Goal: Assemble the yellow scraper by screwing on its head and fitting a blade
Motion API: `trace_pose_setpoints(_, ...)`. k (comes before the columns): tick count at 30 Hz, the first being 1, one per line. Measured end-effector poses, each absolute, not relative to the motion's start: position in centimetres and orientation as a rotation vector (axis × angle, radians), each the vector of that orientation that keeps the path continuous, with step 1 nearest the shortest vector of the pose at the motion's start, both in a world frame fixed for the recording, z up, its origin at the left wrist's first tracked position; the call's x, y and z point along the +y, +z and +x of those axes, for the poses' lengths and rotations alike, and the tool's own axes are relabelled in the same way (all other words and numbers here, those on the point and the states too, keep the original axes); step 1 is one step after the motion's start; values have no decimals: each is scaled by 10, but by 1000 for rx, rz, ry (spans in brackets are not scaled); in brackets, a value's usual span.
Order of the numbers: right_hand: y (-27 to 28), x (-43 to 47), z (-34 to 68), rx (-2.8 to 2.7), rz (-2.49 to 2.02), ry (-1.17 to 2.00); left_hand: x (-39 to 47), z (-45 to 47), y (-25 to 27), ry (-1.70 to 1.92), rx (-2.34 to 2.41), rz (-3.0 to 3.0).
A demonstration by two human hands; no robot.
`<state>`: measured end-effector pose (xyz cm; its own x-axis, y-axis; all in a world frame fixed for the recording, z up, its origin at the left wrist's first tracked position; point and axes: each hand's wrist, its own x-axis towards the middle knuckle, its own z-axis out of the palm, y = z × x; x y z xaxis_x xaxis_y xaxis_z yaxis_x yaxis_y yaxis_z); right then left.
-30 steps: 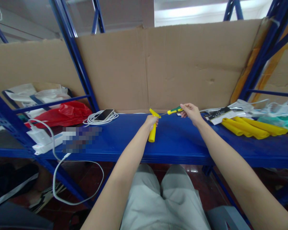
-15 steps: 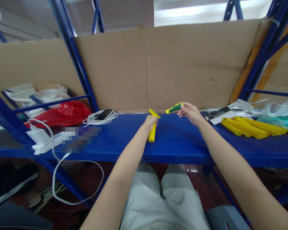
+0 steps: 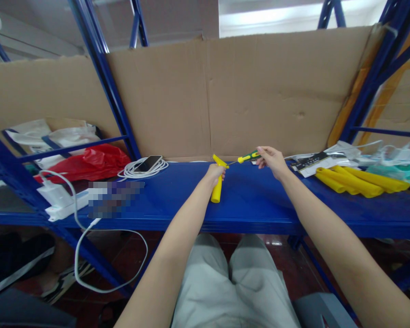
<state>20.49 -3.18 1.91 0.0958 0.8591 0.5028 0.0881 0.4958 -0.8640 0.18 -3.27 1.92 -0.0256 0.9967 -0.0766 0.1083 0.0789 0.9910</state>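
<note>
My left hand [image 3: 216,173] is wrapped round a yellow plastic T-shaped handle [image 3: 216,193], its thick round grip pointing toward me and its crosspiece showing above the fist. Between the fingertips of my right hand [image 3: 269,160] is the rear end of a green and yellow screwdriver [image 3: 248,156]. The thin shaft points left and its tip is at the crosspiece, near my left fingers. Whether the tip sits in a screw is too small to tell.
Several yellow tubes [image 3: 360,181] lie at the right on the blue shelf [image 3: 259,207], beside a black-and-white packet [image 3: 323,160]. A phone [image 3: 150,164] rests on a coiled white cable at the left, near a power strip [image 3: 68,206] and red bag [image 3: 95,160]. Cardboard [image 3: 253,95] stands behind.
The screwdriver has turned about its own axis, showing more yellow on its handle. My right fingers have shifted slightly on it. My left hand and the yellow handle stay in place.
</note>
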Motion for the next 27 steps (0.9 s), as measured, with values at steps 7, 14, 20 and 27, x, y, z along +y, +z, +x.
trace_pose_setpoints(7, 22, -35, 205, -1428, -776, 834, -27, 2, 17, 1118, 1341, 1236)
trace_pose_setpoints(14, 22, -37, 203, -1400, -843, 781, -31, 2, 18, 1116, 1348, 1237)
trace_pose_setpoints(20, 22, -34, 202, -1333, -895, 723, -36, 2, 21, 1110, 1336, 1227)
trace_pose_setpoints(27, 21, -35, 201, -1351, -878, 681, -36, 3, 21, 1111, 1343, 1231)
